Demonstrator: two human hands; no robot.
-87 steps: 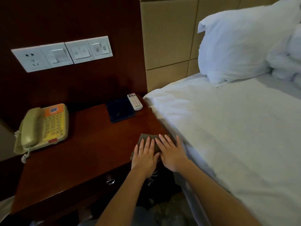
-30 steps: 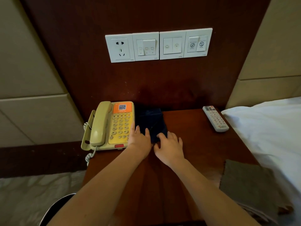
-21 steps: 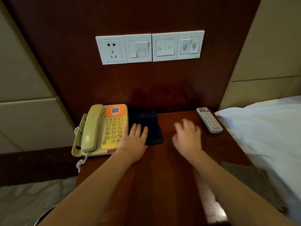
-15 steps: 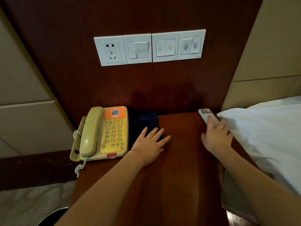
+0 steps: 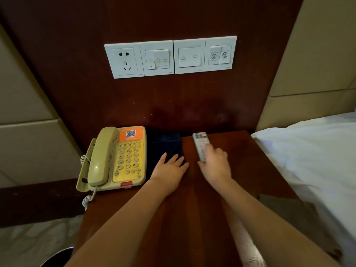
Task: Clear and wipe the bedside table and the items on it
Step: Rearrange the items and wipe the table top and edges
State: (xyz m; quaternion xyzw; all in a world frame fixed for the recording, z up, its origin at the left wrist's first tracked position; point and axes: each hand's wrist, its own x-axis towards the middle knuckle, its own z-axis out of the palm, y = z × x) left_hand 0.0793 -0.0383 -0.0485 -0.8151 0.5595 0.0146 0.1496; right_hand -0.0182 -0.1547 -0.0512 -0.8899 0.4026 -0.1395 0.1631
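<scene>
My right hand (image 5: pixel 215 166) had its grip closed around the near end of the white remote control (image 5: pixel 200 145), beside the dark blue folder (image 5: pixel 165 146). My left hand (image 5: pixel 169 171) lay flat and open on that folder, next to the beige telephone (image 5: pixel 115 158). The grey cloth (image 5: pixel 285 211) sat at the bedside surface (image 5: pixel 192 218) edge by the bed (image 5: pixel 312 160).

Dark wooden bedside table (image 5: pixel 215 218): phone (image 5: pixel 115 160) at ten o'clock, dark folder (image 5: pixel 165 145) and remote (image 5: pixel 199 144) at twelve, cloth (image 5: pixel 289 216) at four.
</scene>
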